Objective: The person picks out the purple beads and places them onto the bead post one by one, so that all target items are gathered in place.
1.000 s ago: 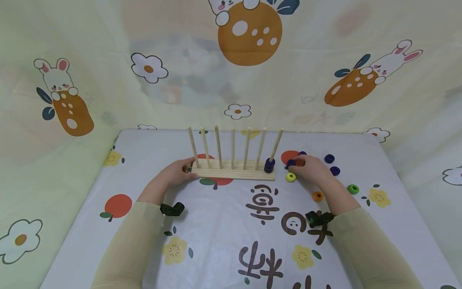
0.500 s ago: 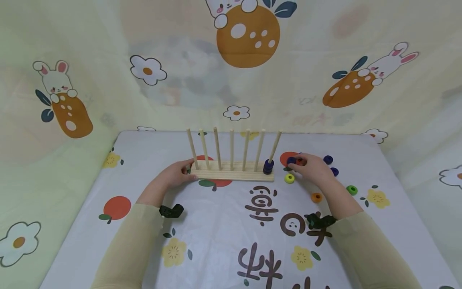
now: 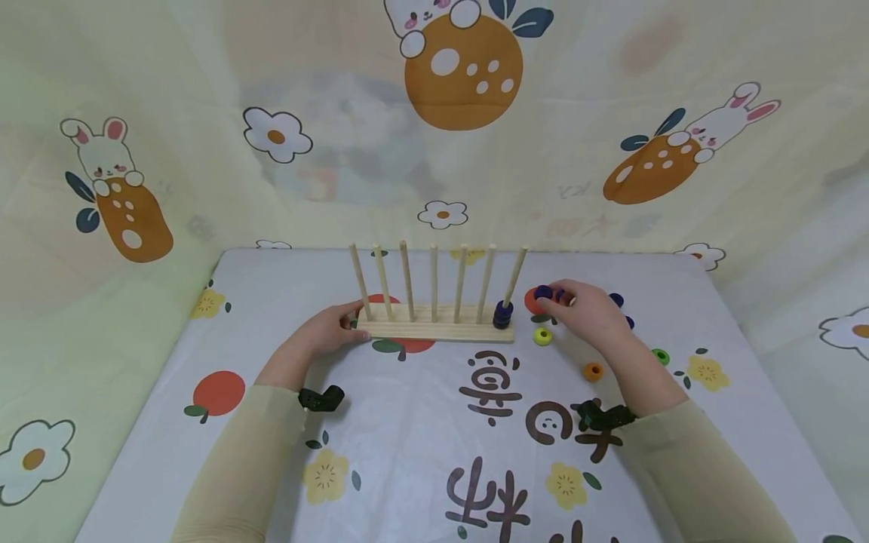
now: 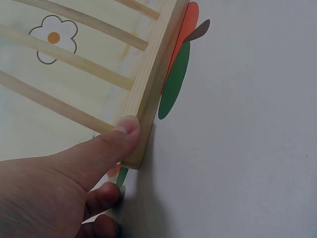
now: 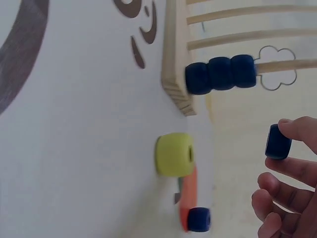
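My left hand (image 3: 329, 330) grips the left end of a pale wooden rack (image 3: 434, 332), which has several upright pegs; in the left wrist view the thumb (image 4: 126, 130) lies on the base's edge. Three dark blue beads (image 5: 220, 74) are stacked on the rightmost peg. My right hand (image 3: 589, 313), to the right of that peg, pinches another dark blue bead (image 5: 278, 142) between thumb and forefinger, its other fingers loosely curled. The held bead is off the tabletop, apart from the peg. A yellow-green bead (image 3: 542, 336) lies on the cloth between the rack and the right hand.
An orange bead (image 3: 593, 372) and a green bead (image 3: 661, 356) lie nearer the right forearm. Loose blue beads (image 3: 616, 299) are partly hidden behind the right hand, one of them (image 5: 198, 219) visible in the right wrist view. A printed cloth (image 3: 394, 452) covers the table; a patterned curtain (image 3: 339, 173) hangs behind.
My right hand has lifted the pinched blue bead up from near the tabletop and slightly left. The left hand keeps its grip on the rack, and the stacked beads stay put.
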Available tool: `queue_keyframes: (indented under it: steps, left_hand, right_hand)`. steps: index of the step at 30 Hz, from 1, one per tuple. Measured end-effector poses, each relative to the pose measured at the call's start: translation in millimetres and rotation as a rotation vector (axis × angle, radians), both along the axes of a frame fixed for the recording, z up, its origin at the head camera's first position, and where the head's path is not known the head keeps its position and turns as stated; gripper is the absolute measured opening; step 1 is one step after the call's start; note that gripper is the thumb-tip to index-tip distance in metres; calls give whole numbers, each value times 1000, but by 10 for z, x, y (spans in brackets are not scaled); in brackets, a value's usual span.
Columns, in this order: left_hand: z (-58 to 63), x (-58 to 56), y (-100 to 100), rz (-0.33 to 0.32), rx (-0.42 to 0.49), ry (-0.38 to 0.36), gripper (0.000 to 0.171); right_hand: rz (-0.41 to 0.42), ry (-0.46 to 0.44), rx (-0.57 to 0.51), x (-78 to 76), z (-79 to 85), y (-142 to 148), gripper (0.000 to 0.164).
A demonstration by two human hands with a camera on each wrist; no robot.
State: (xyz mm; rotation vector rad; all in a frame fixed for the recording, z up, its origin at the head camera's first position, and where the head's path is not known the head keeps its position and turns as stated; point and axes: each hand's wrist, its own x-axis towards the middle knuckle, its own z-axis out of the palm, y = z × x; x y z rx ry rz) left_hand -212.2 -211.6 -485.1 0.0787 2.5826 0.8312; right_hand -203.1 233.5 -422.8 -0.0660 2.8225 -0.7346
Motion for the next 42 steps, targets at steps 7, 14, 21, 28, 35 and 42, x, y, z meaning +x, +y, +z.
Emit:
queue_keyframes:
  steps: [7, 14, 21, 28, 35, 42]
  left_hand:
    - [1, 13, 8, 12, 6, -5, 78]
    - [11, 14, 26, 17, -15, -17, 79]
    - [13, 10, 19, 15, 19, -28, 77]
    - [-21, 3, 10, 17, 13, -25, 79]
    - [1, 7, 16, 14, 1, -9, 79]
    - [27, 21, 14, 1, 2, 1, 78]
  right_hand:
    - [3, 34, -19, 56, 155, -63, 68]
    - [-8, 145, -30, 77, 277, -104, 65]
    - [-27, 224, -50, 118, 494, -152, 65]
    - [-39, 294, -65, 139, 684, -212, 63]
    - [-65, 359, -117, 196, 813, -294, 60]
    - [-75, 430, -192, 244, 884, -390, 59]
